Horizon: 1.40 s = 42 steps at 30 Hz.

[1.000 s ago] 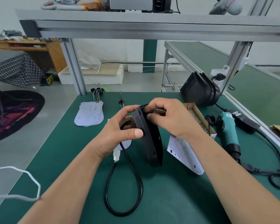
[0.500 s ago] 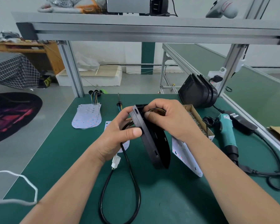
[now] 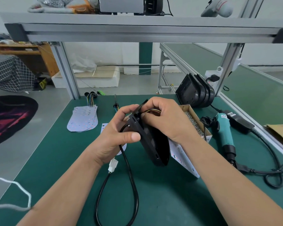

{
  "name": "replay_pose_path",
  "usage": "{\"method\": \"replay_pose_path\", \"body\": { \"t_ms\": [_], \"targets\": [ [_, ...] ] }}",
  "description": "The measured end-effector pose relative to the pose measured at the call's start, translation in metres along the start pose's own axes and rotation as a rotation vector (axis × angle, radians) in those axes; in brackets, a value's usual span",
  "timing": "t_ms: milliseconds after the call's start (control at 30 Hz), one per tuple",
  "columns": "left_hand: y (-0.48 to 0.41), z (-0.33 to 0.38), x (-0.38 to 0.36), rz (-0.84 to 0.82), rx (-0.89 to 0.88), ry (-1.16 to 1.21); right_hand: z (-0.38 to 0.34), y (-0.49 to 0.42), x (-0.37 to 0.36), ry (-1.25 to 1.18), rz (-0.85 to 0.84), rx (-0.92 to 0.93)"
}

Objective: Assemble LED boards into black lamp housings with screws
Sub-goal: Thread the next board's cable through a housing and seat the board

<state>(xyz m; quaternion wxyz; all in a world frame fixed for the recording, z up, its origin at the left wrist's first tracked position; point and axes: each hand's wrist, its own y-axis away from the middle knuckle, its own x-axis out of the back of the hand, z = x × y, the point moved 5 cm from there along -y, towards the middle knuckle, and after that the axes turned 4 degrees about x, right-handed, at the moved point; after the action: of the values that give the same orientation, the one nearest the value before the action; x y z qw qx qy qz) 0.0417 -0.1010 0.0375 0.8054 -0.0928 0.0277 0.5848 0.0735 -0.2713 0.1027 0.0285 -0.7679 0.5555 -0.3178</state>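
Both hands are closed on one black moulded-plastic lamp housing (image 3: 151, 142), held on edge above the green bench mat (image 3: 170, 201) and clear of it. The left hand (image 3: 116, 136) pinches the housing's near rim, thumb pressed on the outer face, while the right hand (image 3: 167, 121) curls over the top edge, fingertips tucked around thin coloured wires (image 3: 153, 110) at the upper opening; whether those wires are being threaded through or only held aside is hard to tell from this angle. A stiff black sheathed cable (image 3: 131, 185) drops from the housing in a long loop, ending in a small white plastic connector (image 3: 113, 165) that hangs below the left wrist. The shell looks light and rigid, smooth enough to slip, so a grip across its rim edges seems safer than on its curved back; the wires look delicate and want gentle handling. A white flat LED board (image 3: 183, 159) lies just behind the housing, with a stack of similar boards (image 3: 83, 119) further left. An open cardboard box of small silver screws (image 3: 194, 123), a teal electric screwdriver (image 3: 225, 132) and a stack of black housings (image 3: 194, 90) wait to the right.
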Motion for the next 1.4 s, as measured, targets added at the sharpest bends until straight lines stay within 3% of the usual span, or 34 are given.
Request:
{"method": "replay_pose_path", "body": {
  "t_ms": [300, 567, 967, 1233, 1400],
  "targets": [
    [0.0, 0.004, 0.002, -0.056, 0.0, 0.03, -0.002, 0.004, -0.005, -0.029, 0.068, -0.036],
    [0.0, 0.005, 0.001, 0.029, -0.04, -0.084, -0.005, 0.006, -0.008, -0.058, 0.1, -0.027],
    [0.0, 0.011, -0.001, 0.088, -0.087, -0.188, 0.0, 0.006, -0.008, -0.249, -0.083, -0.035],
    [-0.002, 0.009, -0.005, 0.082, -0.106, -0.168, 0.008, 0.007, -0.005, -0.252, 0.078, -0.078],
    [-0.003, 0.008, -0.007, 0.068, -0.115, -0.152, 0.004, 0.007, -0.005, -0.255, 0.01, -0.039]
  ]
}}
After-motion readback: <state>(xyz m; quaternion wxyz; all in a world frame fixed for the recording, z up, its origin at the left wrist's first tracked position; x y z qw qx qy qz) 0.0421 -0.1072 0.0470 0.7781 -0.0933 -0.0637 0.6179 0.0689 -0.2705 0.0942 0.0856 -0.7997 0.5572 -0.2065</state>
